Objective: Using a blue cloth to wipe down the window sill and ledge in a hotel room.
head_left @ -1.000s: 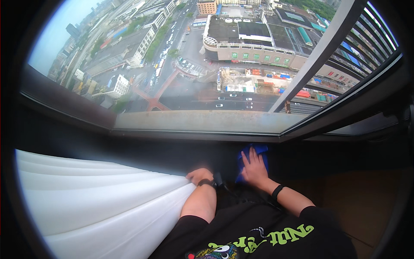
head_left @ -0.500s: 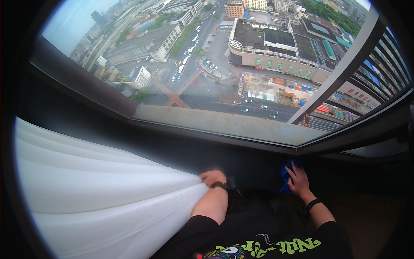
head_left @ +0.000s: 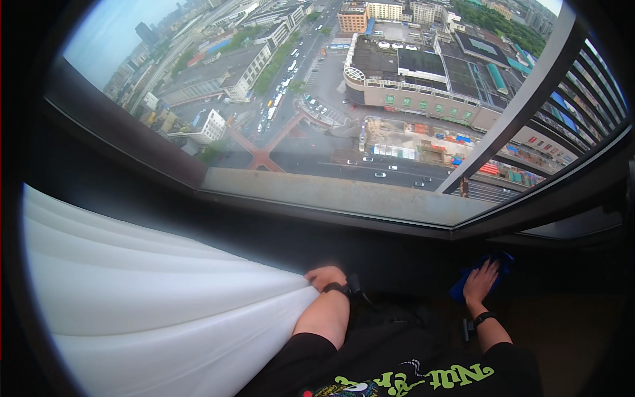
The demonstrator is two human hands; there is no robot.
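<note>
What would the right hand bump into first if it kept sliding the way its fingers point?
The right hand lies flat on a blue cloth, fingers aimed up and right. Past the cloth's edge it would probably meet the dark wall under the window, though depth is unclear.

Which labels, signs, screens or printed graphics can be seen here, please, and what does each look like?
No packages, signs or screens can be made out.
Shirt print: on the black shirt at the bottom edge, curved green lettering with white outlines.
Nothing printed shows on the blue cloth under the right hand or the white curtain in the left hand.
</note>
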